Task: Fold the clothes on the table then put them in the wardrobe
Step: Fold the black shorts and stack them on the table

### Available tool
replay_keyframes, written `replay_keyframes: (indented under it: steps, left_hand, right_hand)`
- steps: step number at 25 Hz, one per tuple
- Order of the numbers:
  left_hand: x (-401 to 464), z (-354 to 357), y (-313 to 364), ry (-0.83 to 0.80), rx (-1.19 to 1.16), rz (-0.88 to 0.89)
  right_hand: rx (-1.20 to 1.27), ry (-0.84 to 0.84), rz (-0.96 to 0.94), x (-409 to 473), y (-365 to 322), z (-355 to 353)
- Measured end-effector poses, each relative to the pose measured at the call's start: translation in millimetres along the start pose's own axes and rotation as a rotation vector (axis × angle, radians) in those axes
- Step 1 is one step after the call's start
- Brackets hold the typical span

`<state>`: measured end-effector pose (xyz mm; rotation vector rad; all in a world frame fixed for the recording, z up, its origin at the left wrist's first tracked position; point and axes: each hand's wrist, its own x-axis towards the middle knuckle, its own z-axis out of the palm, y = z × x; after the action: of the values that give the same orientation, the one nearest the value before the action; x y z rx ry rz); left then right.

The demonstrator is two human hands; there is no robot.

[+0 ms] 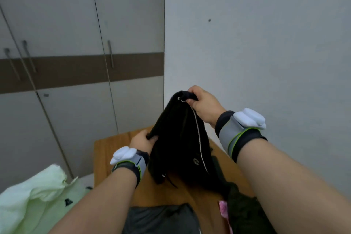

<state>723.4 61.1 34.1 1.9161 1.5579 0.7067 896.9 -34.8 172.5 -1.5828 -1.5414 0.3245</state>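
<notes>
two hands, left hand [142, 141] and right hand [204, 104], each pinched one black drawstring garment [178, 144] above one wooden table [114, 150] facing the three-handled wardrobe [76, 43].

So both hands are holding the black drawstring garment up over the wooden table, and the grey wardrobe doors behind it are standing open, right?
Not quite. The head view shows the grey wardrobe doors closed, not open. The rest holds: the left hand and the right hand both grip the black drawstring garment, lifted above the wooden table.
</notes>
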Motion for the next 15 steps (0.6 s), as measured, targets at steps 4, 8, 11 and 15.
replay_keyframes:
  steps: [4,8,11,15]
  left_hand:
    - [-7,-40,49,0.161,-0.126,0.008]
    - [-15,-100,114,0.166,-0.146,0.181]
    - [-30,-124,132,0.146,0.053,0.317]
    - [-43,-142,117,0.213,0.255,0.258]
  right_hand:
    - [0.182,0.303,0.142,-6,-7,-50]
    - [0.307,0.415,0.182,-5,-37,-98]
    - [0.364,0.316,0.053,-15,-68,-130]
    - [-0.252,0.343,0.016,-21,-86,-143]
